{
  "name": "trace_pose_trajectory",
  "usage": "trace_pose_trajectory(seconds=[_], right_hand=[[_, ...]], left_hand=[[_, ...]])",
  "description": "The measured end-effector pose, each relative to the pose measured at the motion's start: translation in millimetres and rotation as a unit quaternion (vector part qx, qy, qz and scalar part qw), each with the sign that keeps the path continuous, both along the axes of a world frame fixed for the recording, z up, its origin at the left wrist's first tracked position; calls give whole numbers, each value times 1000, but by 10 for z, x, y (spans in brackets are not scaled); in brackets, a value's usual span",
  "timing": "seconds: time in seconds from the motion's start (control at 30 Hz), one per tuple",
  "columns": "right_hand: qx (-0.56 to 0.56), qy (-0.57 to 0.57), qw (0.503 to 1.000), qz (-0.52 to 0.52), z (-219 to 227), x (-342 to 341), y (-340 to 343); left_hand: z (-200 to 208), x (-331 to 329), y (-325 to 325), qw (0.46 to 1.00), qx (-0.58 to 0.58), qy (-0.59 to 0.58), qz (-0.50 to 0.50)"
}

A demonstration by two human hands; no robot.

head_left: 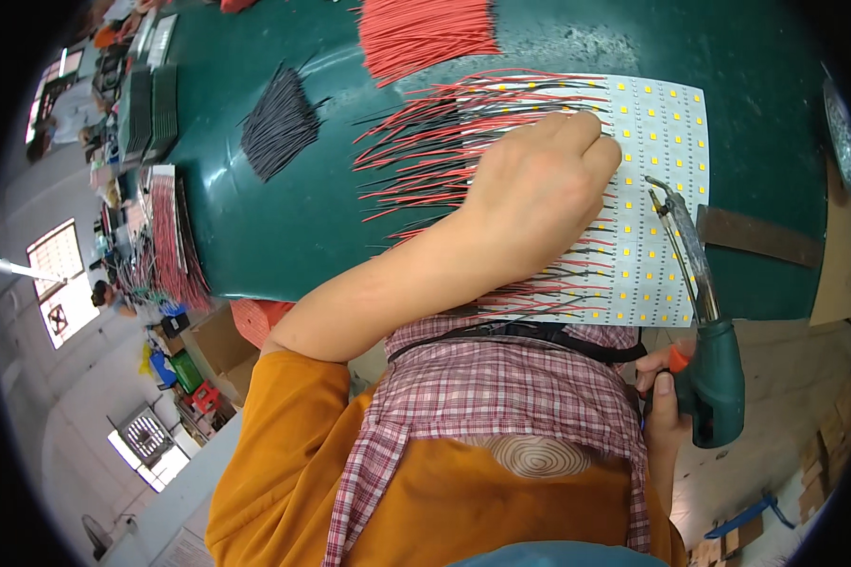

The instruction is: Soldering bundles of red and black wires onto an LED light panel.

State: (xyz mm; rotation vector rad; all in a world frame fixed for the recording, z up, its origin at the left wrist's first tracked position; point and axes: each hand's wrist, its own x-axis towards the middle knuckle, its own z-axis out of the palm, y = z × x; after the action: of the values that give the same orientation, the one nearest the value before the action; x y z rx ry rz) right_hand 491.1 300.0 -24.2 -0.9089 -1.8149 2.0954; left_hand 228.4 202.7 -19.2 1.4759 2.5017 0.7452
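A white LED circuit board sheet [676, 151] with rows of small yellow chips lies on the green table. Red and black wires [416, 142] run along its left part and stick out past its left edge. Over the board's middle, my left hand [544, 180] is closed with its fingers curled down; whatever they pinch is hidden beneath. My right hand [665, 411], partly hidden at the table's front edge, grips a green-handled soldering gun [714, 378] with an orange trigger. Its bent tip [654, 181] is over the board's right part, to the right of my left hand.
A pile of red wires [427, 38] and a smaller pile of black wires [280, 123] lie farther back on the green table [227, 217]. A flat dark metal strip [761, 236] rests right of the board. More wired boards [172, 236] are stacked at the left edge.
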Motion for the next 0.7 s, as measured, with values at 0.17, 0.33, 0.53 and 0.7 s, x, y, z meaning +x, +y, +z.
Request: trace_pose_trajectory(seconds=[0.17, 0.33, 0.53, 0.7], right_hand=[[16, 7, 999, -27, -45, 143, 20], [-1, -17, 998, -63, -73, 148, 4], [68, 19, 997, 27, 22, 91, 22], [61, 22, 998, 10, -116, 98, -25]], left_hand=[[223, -1060, -814, 970, 104, 155, 158], [76, -1993, -1416, 943, -118, 250, 185], [241, -2259, -1545, 906, -251, 295, 172], [-25, -2575, -1460, 920, -233, 270, 160]])
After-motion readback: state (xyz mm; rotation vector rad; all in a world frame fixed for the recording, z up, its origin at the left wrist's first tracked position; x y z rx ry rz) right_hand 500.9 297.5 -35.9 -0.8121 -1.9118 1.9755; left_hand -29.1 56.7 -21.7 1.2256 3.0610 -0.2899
